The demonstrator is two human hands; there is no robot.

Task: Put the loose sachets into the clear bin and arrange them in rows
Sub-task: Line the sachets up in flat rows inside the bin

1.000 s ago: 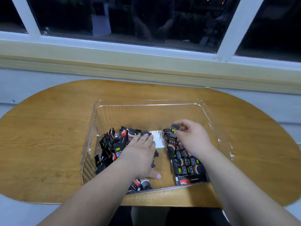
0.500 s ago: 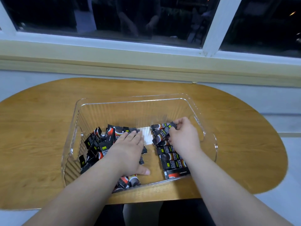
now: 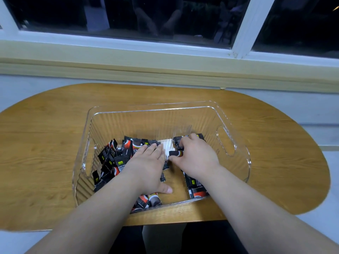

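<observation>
While the left hand (image 3: 146,167) presses flat on the nine-o'clock heap (image 3: 113,158), the right hand (image 3: 196,158) pinches a sachet (image 3: 175,154) in the bin (image 3: 238,143); a careless drag could skew the four-o'clock row (image 3: 197,189).

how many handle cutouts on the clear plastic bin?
2. Left handle slot in the left wall, right handle slot in the right wall of the clear ribbed plastic bin. The forearms partly hide the near wall.
</observation>
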